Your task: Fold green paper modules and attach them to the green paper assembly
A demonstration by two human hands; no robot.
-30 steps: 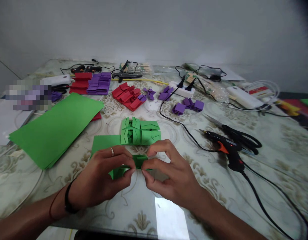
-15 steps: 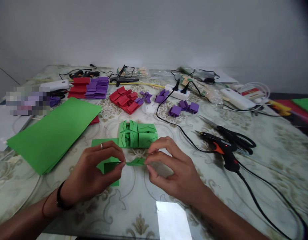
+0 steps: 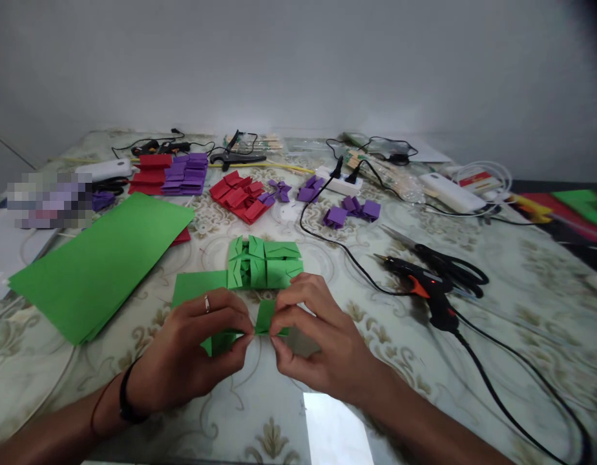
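Observation:
Between my hands is a small folded piece of green paper [image 3: 265, 316], partly hidden by my fingers. My left hand [image 3: 201, 339] pinches its left end between thumb and fingertips. On the other end, the thumb and fingers of my right hand [image 3: 318, 339] are closed too. Just beyond my fingers lie several folded green paper pieces [image 3: 282, 274], grouped in a block. A flat green sheet [image 3: 196, 286] sits under and behind my left hand.
A stack of green paper [image 3: 102, 265] lies left. Red folded pieces [image 3: 240, 197] and purple ones [image 3: 335, 217] are farther back. At right are a hot glue gun [image 3: 424, 284] with its cord and black-handled scissors [image 3: 444, 261]. A power strip [image 3: 340, 181] stands behind.
My hands have come closer together on the green paper. The paper has turned, so more of its face shows above the fingers. The view has shifted slightly.

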